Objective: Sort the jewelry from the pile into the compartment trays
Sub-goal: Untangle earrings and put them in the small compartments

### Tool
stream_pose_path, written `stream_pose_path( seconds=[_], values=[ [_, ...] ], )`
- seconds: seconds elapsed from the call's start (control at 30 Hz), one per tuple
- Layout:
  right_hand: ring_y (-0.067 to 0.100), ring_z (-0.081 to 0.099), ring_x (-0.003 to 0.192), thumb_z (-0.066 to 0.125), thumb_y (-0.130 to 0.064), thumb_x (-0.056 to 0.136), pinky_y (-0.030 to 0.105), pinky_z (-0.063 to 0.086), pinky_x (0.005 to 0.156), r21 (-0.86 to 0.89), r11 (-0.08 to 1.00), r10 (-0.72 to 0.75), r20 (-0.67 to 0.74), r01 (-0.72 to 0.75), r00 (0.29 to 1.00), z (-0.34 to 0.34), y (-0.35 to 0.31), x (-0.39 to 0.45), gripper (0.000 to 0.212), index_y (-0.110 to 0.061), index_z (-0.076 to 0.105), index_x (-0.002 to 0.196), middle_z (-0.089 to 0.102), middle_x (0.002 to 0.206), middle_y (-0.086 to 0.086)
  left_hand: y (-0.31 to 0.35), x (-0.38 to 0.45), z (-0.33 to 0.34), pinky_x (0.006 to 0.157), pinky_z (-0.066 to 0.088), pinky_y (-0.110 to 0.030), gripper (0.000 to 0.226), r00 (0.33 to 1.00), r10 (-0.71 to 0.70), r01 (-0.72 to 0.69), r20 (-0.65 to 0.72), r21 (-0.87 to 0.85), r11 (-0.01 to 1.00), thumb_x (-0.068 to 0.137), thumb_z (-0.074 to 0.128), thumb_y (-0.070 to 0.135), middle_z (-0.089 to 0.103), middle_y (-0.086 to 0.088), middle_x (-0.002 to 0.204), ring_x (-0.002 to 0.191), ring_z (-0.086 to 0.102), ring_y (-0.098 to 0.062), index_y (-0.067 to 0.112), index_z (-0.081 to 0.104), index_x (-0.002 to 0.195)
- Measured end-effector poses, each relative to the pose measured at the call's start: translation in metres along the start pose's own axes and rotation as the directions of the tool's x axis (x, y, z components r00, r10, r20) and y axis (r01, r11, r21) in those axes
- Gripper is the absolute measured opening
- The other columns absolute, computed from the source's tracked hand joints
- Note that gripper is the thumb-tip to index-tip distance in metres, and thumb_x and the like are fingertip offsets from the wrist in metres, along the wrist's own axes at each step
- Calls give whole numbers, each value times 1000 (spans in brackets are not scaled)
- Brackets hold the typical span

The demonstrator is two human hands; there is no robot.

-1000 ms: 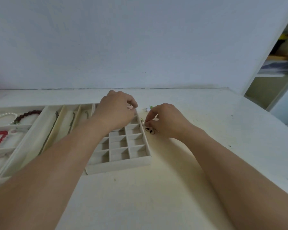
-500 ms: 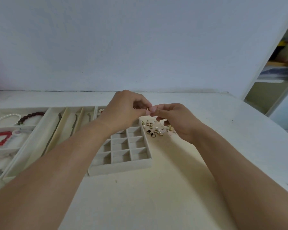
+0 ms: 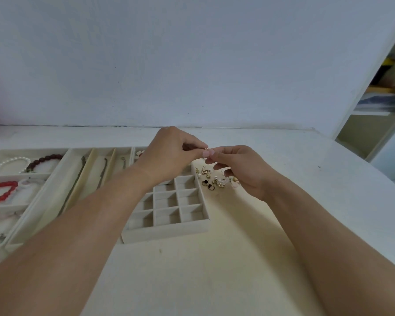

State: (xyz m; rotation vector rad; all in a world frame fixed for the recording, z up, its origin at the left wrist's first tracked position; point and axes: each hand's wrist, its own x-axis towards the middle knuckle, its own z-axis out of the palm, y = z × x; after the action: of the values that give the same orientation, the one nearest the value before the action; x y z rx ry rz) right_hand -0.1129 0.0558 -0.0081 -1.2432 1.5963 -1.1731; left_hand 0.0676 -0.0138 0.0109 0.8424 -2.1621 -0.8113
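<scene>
My left hand (image 3: 169, 153) and my right hand (image 3: 240, 167) meet above the table, and both pinch one tiny gold earring (image 3: 206, 148) between fingertips. Below my right hand lies the pile of small earrings (image 3: 211, 179) on the table, just right of the grid compartment tray (image 3: 169, 231). The grid tray's near cells look empty; its far cells are hidden by my left hand. A tray with long slots (image 3: 62, 169) holds thin chains. At the far left a bracelet tray (image 3: 0, 209) holds a pearl bracelet (image 3: 12, 163), a dark bead bracelet (image 3: 43, 161) and a red bracelet (image 3: 0, 192).
The white table (image 3: 192, 270) runs to a wall at the back. Its right edge curves near a shelf unit (image 3: 374, 119). A small speck lies on the table in front of the grid tray.
My right hand lifted off the pile with a small earring. My left hand rose from the grid tray and met it, so both now pinch the earring above the table.
</scene>
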Motion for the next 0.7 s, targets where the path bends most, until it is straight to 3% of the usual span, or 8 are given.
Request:
stream_pose_path(
  seconds=[0.1, 0.2, 0.27, 0.47, 0.63, 0.7],
  values=[
    [8, 60, 81, 74, -42, 87, 28, 42, 71, -22, 1000, -13, -36, 13, 999, 2, 0, -1, 22, -22, 80, 95, 75, 90, -9, -3, 1, 0, 58, 47, -10, 8, 998, -3, 2, -64, -11, 1000, 84, 79, 32, 76, 12, 77, 67, 66, 4, 25, 82, 87],
    [-1, 56, 61, 73, -36, 90, 23, 42, 61, -200, 977, -114, -190, 75, 975, 2, 6, 3, 12, -25, 79, 90, 74, 82, -9, -7, 3, -1, 65, 54, -19, 4, 988, -40, 31, -152, -61, 998, 85, 79, 24, 76, 6, 73, 69, 72, -6, 21, 81, 84],
    [-7, 54, 53, 71, -31, 91, 18, 40, 58, -362, 928, -173, -213, 86, 962, 4, 11, 6, 9, -26, 78, 91, 70, 75, -17, -9, 4, -3, 73, 59, -23, 4, 980, -45, 26, -195, -99, 995, 85, 79, 21, 76, 5, 74, 68, 73, -7, 19, 81, 88],
    [-12, 56, 63, 70, -28, 91, 8, 36, 58, -529, 845, -207, -185, 80, 961, 5, 19, 12, 7, -28, 77, 91, 67, 79, -20, -8, 3, -6, 83, 59, -28, 10, 965, -4, -11, -264, -56, 998, 83, 81, 28, 77, 12, 82, 76, 72, 1, 22, 82, 92],
    [11, 56, 100, 68, -38, 93, 31, 47, 85, -706, 704, -215, -106, 79, 971, 13, 22, 18, 23, -28, 75, 112, 68, 98, -12, -10, 3, -7, 84, 59, -26, 10, 954, 25, -18, -299, 24, 1000, 86, 79, 29, 77, 13, 89, 79, 70, 5, 22, 82, 92],
    [14, 55, 106, 67, -38, 94, 33, 46, 89, -742, 664, -238, -94, 91, 967, 16, 19, 20, 27, -26, 73, 118, 69, 100, -10, -12, 3, -6, 83, 59, -27, 8, 956, 34, -22, -292, 47, 999, 87, 77, 27, 77, 12, 90, 79, 70, 5, 22, 82, 91]
  ],
)
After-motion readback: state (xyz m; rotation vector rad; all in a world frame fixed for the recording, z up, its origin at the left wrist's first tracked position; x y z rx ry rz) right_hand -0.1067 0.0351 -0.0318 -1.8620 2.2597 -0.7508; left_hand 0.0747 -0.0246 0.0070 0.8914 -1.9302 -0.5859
